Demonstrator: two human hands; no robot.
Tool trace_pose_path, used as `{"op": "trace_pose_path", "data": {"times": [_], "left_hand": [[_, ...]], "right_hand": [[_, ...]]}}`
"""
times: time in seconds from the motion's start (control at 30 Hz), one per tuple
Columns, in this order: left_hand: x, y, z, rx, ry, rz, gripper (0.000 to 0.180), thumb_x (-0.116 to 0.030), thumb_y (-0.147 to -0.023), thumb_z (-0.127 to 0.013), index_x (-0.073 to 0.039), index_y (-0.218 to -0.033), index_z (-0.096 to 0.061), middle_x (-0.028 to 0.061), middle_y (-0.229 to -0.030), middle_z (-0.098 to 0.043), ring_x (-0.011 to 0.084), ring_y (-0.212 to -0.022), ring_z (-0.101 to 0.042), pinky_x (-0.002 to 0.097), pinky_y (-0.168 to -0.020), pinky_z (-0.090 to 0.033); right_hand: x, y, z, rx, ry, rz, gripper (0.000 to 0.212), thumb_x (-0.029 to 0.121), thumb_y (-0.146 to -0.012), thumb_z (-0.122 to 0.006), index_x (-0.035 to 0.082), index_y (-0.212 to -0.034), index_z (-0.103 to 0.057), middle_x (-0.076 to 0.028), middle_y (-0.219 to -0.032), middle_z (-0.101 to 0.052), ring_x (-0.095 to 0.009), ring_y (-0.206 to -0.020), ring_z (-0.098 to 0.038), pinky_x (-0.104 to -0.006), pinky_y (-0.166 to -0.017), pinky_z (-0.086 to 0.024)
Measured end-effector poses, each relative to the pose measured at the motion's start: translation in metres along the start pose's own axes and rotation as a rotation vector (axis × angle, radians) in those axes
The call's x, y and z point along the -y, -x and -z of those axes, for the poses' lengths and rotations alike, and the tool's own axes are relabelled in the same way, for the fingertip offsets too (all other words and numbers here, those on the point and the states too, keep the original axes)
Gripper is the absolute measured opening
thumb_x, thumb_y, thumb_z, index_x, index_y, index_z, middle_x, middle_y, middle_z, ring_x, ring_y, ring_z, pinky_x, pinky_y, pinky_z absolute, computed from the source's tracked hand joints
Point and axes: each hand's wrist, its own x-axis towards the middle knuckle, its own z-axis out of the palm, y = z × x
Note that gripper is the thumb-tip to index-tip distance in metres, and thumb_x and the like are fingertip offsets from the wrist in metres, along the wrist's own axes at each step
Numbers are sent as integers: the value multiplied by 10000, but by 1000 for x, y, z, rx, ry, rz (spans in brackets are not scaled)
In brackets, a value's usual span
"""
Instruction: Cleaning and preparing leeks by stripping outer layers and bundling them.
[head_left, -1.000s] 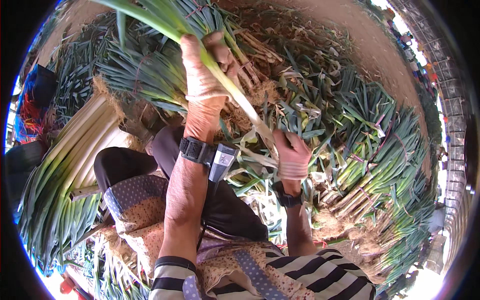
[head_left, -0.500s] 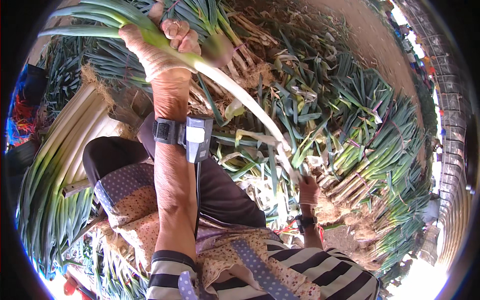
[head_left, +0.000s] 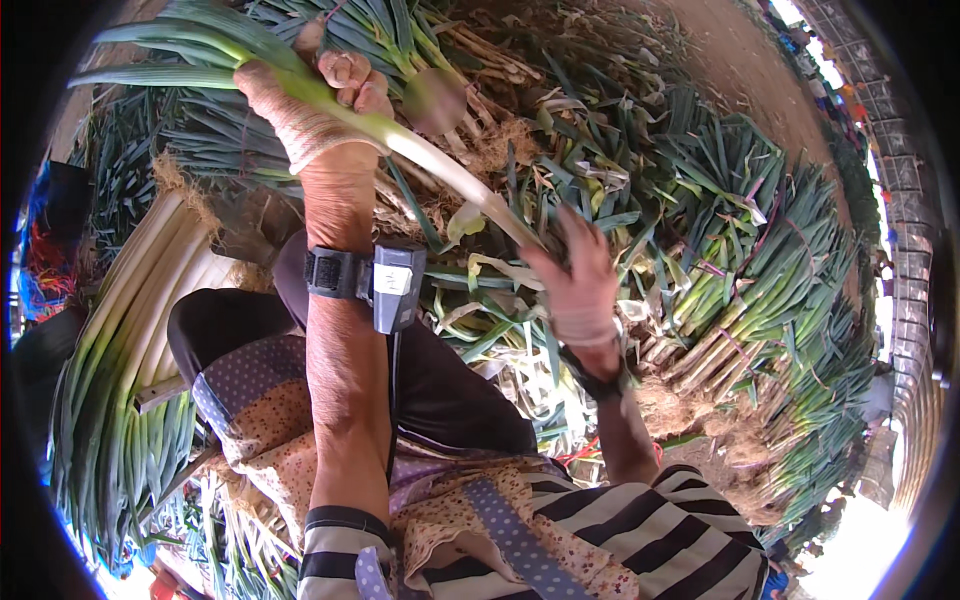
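Observation:
My left hand (head_left: 325,105) is wrapped round a leek (head_left: 450,172) at the place where its green leaves fan out to the upper left. The white shaft slopes down to the right from my fist. By the shaft's lower end is my right hand (head_left: 578,280), smeared by motion, its fingers looking spread. Whether they touch the leek cannot be made out, since the lower end is partly hidden there. Stripped leaves (head_left: 500,340) lie in a loose heap beneath the leek.
At the left, a stack of trimmed leeks (head_left: 135,300) lies beside my knee. Tied bundles of leeks (head_left: 740,330) with roots on spread along the right. More bundles (head_left: 230,130) lie beyond my left hand. A large ridged tyre (head_left: 905,200) curves along the far right.
My right hand has come up from low beside the heap to the leek's lower end, its fingers opening. The pale strip that hung between leek and right hand no longer shows. My left hand stays nearly still.

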Motion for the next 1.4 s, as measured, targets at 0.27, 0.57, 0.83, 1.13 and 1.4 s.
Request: {"op": "trace_pose_path", "data": {"times": [0.27, 0.57, 0.83, 1.13, 1.4], "left_hand": [[15, -4, 5, -24, -110, 49, 744, -771, -605, -619, -66, -831, -554, 45, -625, -522, 156, -570, -488, 306, -549, -425], [27, 13, -2, 337, 125, 300, 628, -740, -736, -485, -118, -705, -570, 7, -472, -372, 133, -391, -321, 255, -362, -306], [24, 24, -17, 531, 206, 500, 781, -835, -692, -372, -88, -559, -558, 58, -470, -437, 171, -404, -401, 276, -345, -322], [17, 10, 1, 242, 14, 269, 681, -774, -711, -472, -105, -644, -580, 35, -520, -476, 156, -443, -428, 275, -383, -348], [10, -1, 4, 145, -33, 174, 662, -761, -716, -486, -108, -660, -581, 30, -522, -476, 152, -445, -430, 275, -386, -349]], "right_hand": [[33, -32, -54, 53, -497, -419, 276, 296, -882, -574, 50, -1003, -599, -149, -879, -617, -328, -794, -608, -385, -680, -486], [11, -43, -77, 355, -685, -764, 246, 228, -898, -524, 17, -997, -601, -140, -789, -634, -199, -620, -551, -292, -605, -466], [-42, -9, -108, 411, -568, 160, 556, -34, -415, -757, 89, -943, -635, -105, -822, -649, -198, -739, -618, -288, -656, -494], [-63, 46, -90, 583, -448, -713, 207, 190, -791, -613, 84, -969, -622, -72, -717, -598, -188, -599, -557, -302, -527, -440], [-4, -4, -5, 200, -988, -1108, 204, 215, -849, -613, 65, -986, -634, -23, -758, -573, -105, -614, -525, -234, -500, -399]]}}
